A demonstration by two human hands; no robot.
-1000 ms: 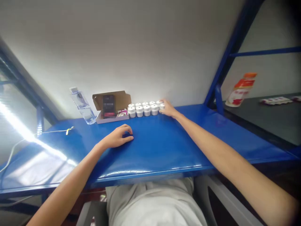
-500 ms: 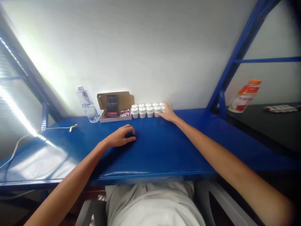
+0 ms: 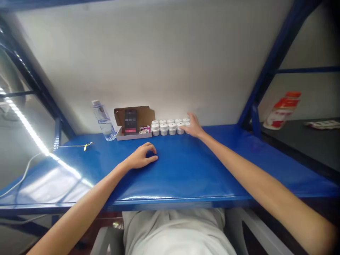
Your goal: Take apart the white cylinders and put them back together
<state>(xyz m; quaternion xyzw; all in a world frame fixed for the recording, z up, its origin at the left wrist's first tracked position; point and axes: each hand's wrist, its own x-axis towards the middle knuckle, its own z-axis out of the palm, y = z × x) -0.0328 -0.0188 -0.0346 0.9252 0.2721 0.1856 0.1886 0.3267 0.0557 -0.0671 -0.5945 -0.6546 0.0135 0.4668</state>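
Two rows of small white round capped containers [image 3: 164,129] stand side by side at the back of the blue table. At their right end is my right hand [image 3: 194,128], with thumb and fingers spread around the last ones; it partly hides them. Its thumb is at the front row, and whether it touches a container I cannot make out. My left hand [image 3: 143,156] rests on the table, well in front of the containers. Its fingers are loosely curved, the thumb is apart from them, and nothing shows between them.
An open cardboard box [image 3: 134,136] holds a dark phone-like thing [image 3: 131,120] and small pink-and-white pieces [image 3: 145,130]. Left of it a clear bottle [image 3: 104,122] stands. A cable [image 3: 71,146] crosses the left side. At right is an orange-capped bottle [image 3: 283,110]. Blue frame posts [image 3: 261,76] flank the table.
The view has shifted slightly, so everything appears a little lower and further right. My right hand's fingers look somewhat more spread at the end of the rows. My left hand stays on the table.
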